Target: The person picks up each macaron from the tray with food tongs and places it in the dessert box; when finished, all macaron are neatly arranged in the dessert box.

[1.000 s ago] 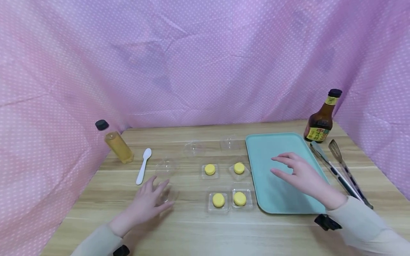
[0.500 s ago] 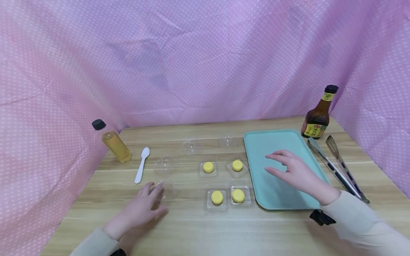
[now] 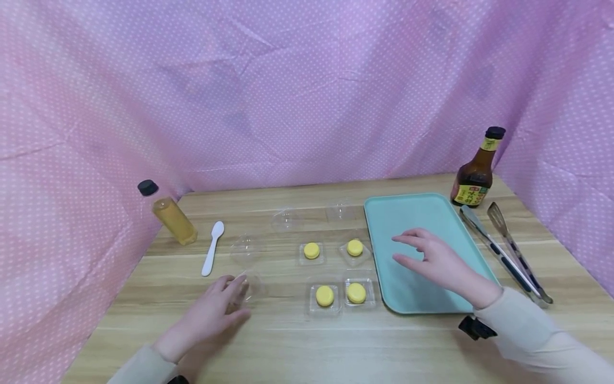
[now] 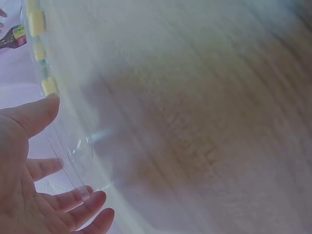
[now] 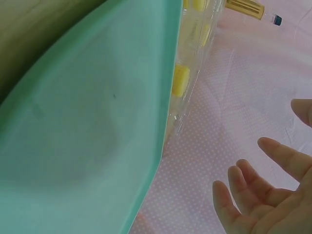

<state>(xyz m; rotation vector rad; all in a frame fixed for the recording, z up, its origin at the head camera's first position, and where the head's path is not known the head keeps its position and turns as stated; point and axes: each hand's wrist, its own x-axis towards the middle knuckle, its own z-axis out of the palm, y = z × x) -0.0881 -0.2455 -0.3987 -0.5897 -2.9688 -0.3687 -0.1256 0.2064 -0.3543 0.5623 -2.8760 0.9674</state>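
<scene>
My left hand (image 3: 206,317) is low at the left, fingers spread and slightly bent. Its fingertips touch or overlap the near edge of a clear domed plastic lid (image 3: 252,287); the thumb stands apart. In the left wrist view the clear lid (image 4: 78,151) shows between thumb and fingers, with no firm grip visible. My right hand (image 3: 438,261) hovers over the turquoise tray (image 3: 400,213), thumb and fingers apart, holding nothing. Between the hands, several yellow macarons (image 3: 324,296) sit in small clear plastic bases (image 3: 314,312).
More clear lids (image 3: 246,248) lie farther back. A white spoon (image 3: 212,248) and a capped bottle of amber liquid (image 3: 175,220) are at the left. At the right are a brown sauce bottle (image 3: 474,178), tongs (image 3: 494,248) and a slotted turner (image 3: 513,248). A pink dotted cloth (image 3: 307,96) hangs behind.
My left hand has drawn back slightly toward me and lowered at the near lid, its fingers less spread. The right hand has shifted slightly left over the tray. The view has tilted a little.
</scene>
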